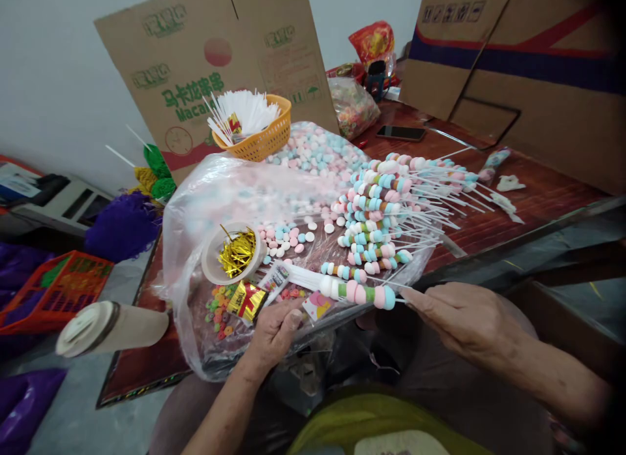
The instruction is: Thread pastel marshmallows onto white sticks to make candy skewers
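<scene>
My right hand [464,318] pinches the white stick of a marshmallow skewer [359,292] with pink, green, white and blue pieces, lying over the table's front edge. My left hand [276,331] presses down on a clear narrow bag [293,279] whose open end meets the skewer's tip. Beside that hand lie a gold-and-red packet [247,300] and a small pink card [317,306]. A pile of finished skewers [386,207] rests just beyond, sticks pointing right. Loose pastel marshmallows [313,152] spread over a plastic sheet [195,207].
A white bowl of gold twist ties [235,251] stands left of the hands. An orange basket of white sticks [252,126] sits at the back, cardboard boxes [205,64] behind it. A phone [401,133] lies far right. A paper cup [110,326] lies at the left edge.
</scene>
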Demonstrator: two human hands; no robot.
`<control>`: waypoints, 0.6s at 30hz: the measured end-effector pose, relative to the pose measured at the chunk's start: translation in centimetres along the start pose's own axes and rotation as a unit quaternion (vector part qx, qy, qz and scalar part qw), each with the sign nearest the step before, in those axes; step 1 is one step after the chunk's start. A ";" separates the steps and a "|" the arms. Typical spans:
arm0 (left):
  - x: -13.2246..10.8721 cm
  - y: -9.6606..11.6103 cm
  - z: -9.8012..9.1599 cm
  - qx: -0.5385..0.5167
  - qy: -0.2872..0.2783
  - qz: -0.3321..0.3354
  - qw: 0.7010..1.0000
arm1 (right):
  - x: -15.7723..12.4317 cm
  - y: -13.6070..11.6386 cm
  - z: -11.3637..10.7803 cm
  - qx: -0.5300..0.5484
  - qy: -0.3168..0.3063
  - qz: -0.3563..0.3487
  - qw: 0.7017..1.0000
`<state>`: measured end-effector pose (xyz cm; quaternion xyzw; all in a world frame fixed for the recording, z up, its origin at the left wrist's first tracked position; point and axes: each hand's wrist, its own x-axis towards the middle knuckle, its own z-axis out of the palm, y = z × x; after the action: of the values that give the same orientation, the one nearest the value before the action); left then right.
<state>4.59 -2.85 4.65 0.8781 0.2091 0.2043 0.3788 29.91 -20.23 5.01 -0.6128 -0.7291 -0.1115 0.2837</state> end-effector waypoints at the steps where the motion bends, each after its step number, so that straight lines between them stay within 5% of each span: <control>1: 0.0 0.0 0.0 -0.007 0.009 -0.006 1.000 | 0.0 -0.1 0.1 -0.018 -0.003 -0.025 1.000; 13: -0.2 -0.9 0.3 -0.073 -0.038 -0.055 0.995 | -0.5 0.5 -0.5 -0.060 -0.018 -0.076 0.995; 18: -0.2 -0.7 0.2 -0.093 -0.060 -0.057 0.992 | -0.3 0.4 -0.6 0.041 -0.055 -0.048 0.996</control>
<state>4.39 -2.62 3.94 0.8365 0.2159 0.1474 0.4817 30.44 -20.65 5.28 -0.5701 -0.7763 -0.0611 0.2619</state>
